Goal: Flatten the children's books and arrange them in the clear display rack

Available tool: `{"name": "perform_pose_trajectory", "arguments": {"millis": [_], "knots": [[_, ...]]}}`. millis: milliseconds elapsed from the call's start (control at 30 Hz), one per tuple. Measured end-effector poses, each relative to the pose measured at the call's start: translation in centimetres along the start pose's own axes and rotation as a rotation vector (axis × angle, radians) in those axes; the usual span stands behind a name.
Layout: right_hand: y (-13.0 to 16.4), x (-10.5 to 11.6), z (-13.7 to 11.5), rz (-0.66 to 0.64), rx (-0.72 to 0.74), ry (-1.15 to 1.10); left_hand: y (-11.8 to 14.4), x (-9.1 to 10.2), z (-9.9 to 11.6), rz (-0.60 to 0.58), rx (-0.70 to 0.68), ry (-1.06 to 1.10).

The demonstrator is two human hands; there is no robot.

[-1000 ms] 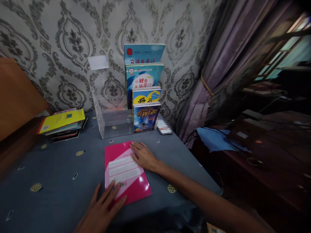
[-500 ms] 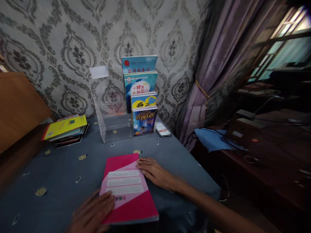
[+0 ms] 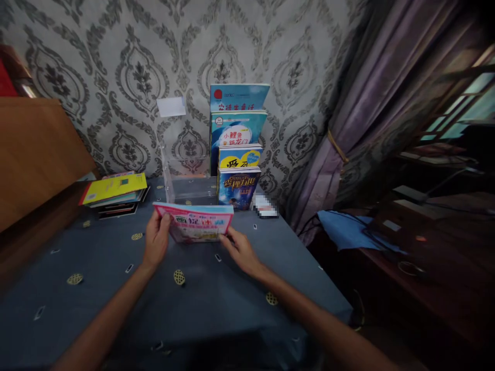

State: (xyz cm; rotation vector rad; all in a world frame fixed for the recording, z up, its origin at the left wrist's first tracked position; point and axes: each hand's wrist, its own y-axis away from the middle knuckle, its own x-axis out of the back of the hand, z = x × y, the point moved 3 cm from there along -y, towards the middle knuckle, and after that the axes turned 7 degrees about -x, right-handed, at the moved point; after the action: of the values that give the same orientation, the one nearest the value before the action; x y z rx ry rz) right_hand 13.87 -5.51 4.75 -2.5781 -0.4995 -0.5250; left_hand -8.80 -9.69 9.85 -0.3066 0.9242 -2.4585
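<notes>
Above the blue-clothed worktop (image 3: 96, 288), just in front of the clear acrylic book stand (image 3: 189, 185), a pink book (image 3: 195, 226) is held between both hands, its front cover tilted toward the camera and its lower edge lifted off the cloth. The left hand (image 3: 155, 242) grips the book's left edge, thumb on the cover and fingers (image 3: 164, 222) wrapped behind it. The right hand (image 3: 242, 250) holds the lower right corner, fingers pinched on that edge. Behind the book, four books (image 3: 236, 149) stand stepped one before another in the right part of the stand, the front one dark blue; the left part of the stand shows no books. A stack of books (image 3: 114, 193) with a yellow cover on top lies flat on the worktop to the left, well apart from the hands. Patterned grey wallpaper (image 3: 116, 62) backs the scene, a purple curtain (image 3: 348, 118) hangs to the right, and a blue cloth (image 3: 348, 229) lies on dark furniture beyond it
</notes>
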Motion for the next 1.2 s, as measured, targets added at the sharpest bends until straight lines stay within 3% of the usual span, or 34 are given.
{"name": "perform_pose_trajectory", "arguments": {"millis": [167, 333, 567, 867, 1200], "knots": [[-3.2, -0.6, 1.4, 0.14, -0.044, 0.007, -0.8, -1.5, -2.8, -0.063, 0.08, 0.17], [-4.0, -1.1, 2.5, 0.272, -0.064, 0.126, -1.4, -2.5, -4.7, -0.115, 0.094, 0.218], [-4.1, -2.1, 4.0, 0.263, -0.068, 0.151, 0.8, -3.1, -8.6, -0.079, 0.155, 0.124], [-4.4, -1.8, 4.2, 0.23, -0.023, 0.091, 1.2, -2.9, -9.9, -0.137, 0.124, 0.073], [-4.4, -1.7, 4.0, 0.218, -0.025, 0.109, 1.4, -2.9, -9.2, -0.124, 0.12, -0.051]]}}
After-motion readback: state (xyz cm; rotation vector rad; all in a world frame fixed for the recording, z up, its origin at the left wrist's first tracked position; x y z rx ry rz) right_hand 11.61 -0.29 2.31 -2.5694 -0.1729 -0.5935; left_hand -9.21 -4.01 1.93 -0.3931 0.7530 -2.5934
